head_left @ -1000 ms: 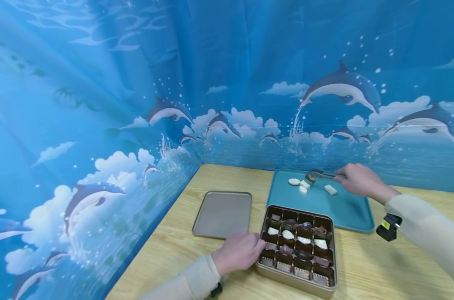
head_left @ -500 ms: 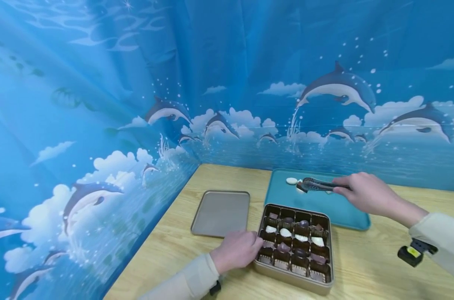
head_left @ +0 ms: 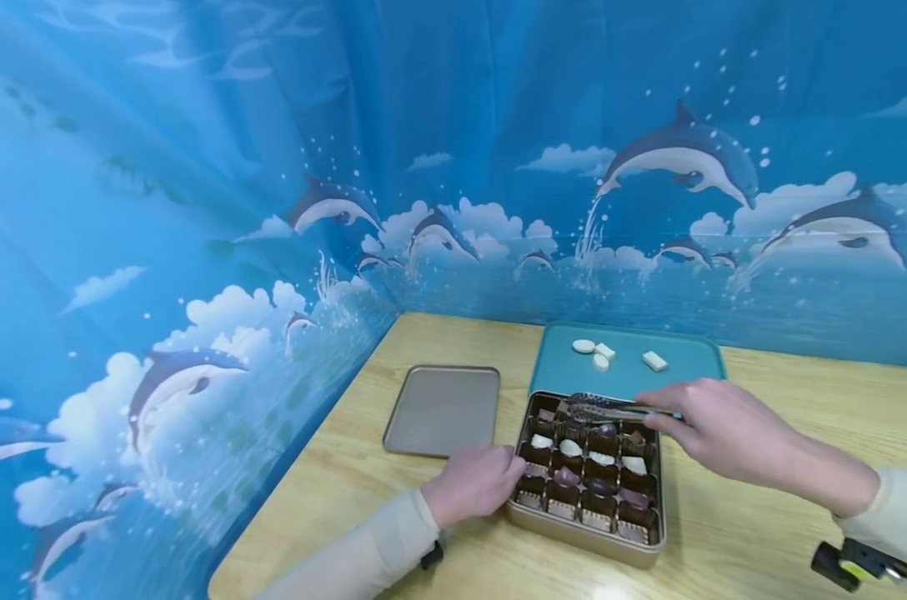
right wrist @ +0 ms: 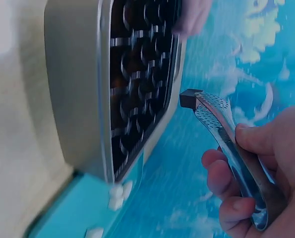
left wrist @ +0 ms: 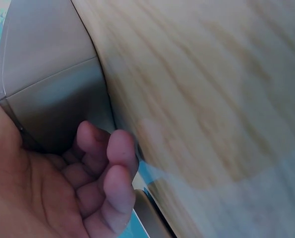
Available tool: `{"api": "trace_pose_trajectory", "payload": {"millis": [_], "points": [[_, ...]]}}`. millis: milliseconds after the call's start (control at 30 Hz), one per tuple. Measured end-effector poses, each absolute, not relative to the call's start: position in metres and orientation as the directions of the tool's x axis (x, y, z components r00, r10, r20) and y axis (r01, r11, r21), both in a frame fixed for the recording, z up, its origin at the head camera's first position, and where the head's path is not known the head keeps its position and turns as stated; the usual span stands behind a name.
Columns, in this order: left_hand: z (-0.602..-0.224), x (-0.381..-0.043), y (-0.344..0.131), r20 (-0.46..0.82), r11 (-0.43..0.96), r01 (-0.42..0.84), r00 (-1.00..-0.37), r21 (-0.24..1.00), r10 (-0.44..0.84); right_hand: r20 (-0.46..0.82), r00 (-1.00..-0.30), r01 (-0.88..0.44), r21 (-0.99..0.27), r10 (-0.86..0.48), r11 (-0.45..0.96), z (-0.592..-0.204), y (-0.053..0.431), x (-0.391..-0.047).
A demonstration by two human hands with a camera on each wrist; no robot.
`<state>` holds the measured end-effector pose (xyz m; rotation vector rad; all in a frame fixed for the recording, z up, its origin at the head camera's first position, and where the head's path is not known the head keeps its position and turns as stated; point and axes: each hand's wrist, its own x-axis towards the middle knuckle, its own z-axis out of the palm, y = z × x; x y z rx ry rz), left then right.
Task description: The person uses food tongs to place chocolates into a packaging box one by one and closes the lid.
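My right hand (head_left: 731, 433) holds metal tongs (head_left: 603, 408) over the far row of a divided tin of chocolates (head_left: 581, 543). In the right wrist view, a dark square chocolate (right wrist: 189, 99) is pinched between the perforated tong tips. The tin's compartments bear dark, purplish and white pieces; those in the nearest row look unfilled. With curled fingers, my left hand (head_left: 474, 485) grips the tin's left side. Those fingers (left wrist: 120, 181) lie by the tin's wall in the left wrist view.
Behind the tin lies a teal tray (head_left: 694, 354) with several white pieces (head_left: 603, 352) on it, one white block (head_left: 654, 361) apart from the others. A flat metal lid (head_left: 444, 408) rests on the wooden table left of the tin. A dolphin-print curtain (head_left: 453, 167) borders the table.
The right hand has carried the dark chocolate in the tongs from the teal tray, nearer and leftward, to above the tin's far row. My left hand has stayed at the tin's side.
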<state>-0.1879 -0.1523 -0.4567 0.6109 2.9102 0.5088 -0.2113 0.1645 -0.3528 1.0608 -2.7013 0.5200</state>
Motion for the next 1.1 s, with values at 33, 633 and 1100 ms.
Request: {"api": "trace_pose_trajectory", "payload": {"millis": [33,633,1100], "points": [[-0.457,-0.188,-0.153,-0.049,0.861,0.368,-0.911,0.351,0.41,0.295,-0.72,-0.693,-0.256,-0.628,0.674,-0.354,0.161,-0.208],[-0.458,-0.19,-0.153,-0.03,0.862,0.387,-0.908,0.327,0.419,0.136,-0.721,-0.675,-0.362,-0.68,0.643,-0.375,0.126,-0.197],[-0.45,-0.188,-0.151,-0.074,0.868,0.393,-0.899,0.303,0.433,0.237,-0.794,-0.608,-0.309,-0.56,0.732,-0.374,0.167,-0.23]]}}
